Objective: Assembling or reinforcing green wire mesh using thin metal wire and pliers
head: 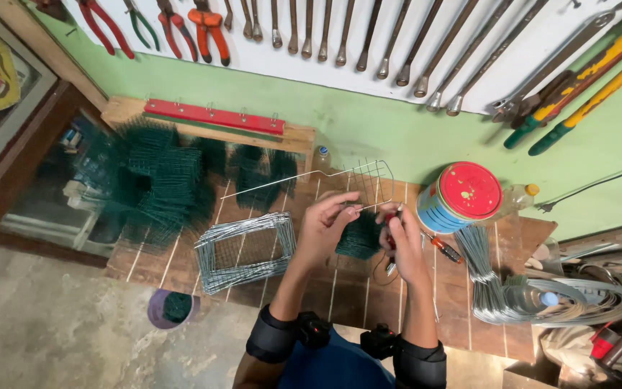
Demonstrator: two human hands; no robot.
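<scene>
Head view, largest to smallest. Wooden bench w/ pale slat lines fills centre; its near edge runs above concrete floor. Green wall behind, w/ white tool board of hung wrenches and pliers. Left: heap of dark green mesh pieces, reaching bench's left edge. Right: bundle of bare wire loops near right edge; round tin w/ red lid just behind right hand. Stack of plain wire frames lies just left of left forearm. Open bench surface shows mainly betw. the arms and toward near edge; elsewhere crowded.

Wire grid piece is held up over bench centre, long rod running left, grid end above the hands. Left hand: fingers curled, fingertips pinching the wire near grid's lower edge. Right hand: closed round a red-handled tool, tip at the same wire; small green mesh piece lies betw. the hands, below.
</scene>
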